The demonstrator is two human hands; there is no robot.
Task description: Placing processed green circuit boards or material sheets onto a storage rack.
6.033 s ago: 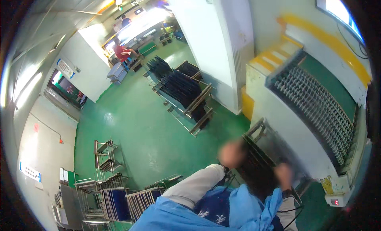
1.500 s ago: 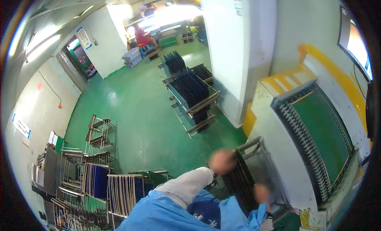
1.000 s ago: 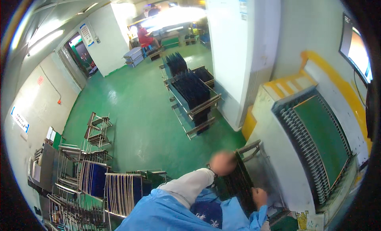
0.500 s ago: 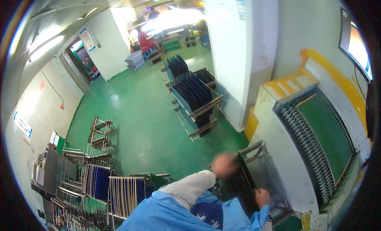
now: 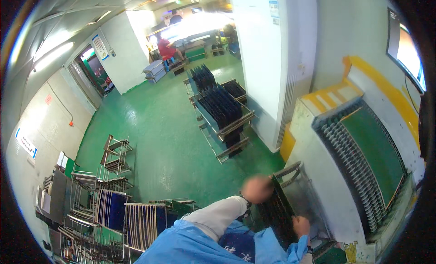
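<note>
A stack of dark, thin panels (image 5: 275, 215) stands on edge between my two hands, close to my body. My left hand (image 5: 257, 189) is at the far left end of the panels; it is blurred, so its fingers cannot be made out. On the right edge of the panels, my right hand (image 5: 301, 226) has its fingers curled round the nearest dark panel. Beside them stands a metal rack frame (image 5: 289, 172). To the right, a green board (image 5: 374, 152) lies on the rollers (image 5: 349, 173) of a machine.
Racks of dark panels (image 5: 220, 105) stand on the green floor ahead, beside a tall white cabinet (image 5: 261, 59). Several metal racks (image 5: 141, 223) crowd the lower left. A person in red (image 5: 166, 48) sits at a far bench. A screen (image 5: 405, 50) hangs at the right.
The green board on the rollers has shifted slightly to the right. Both my hands stay in nearly the same place at the dark panels.
</note>
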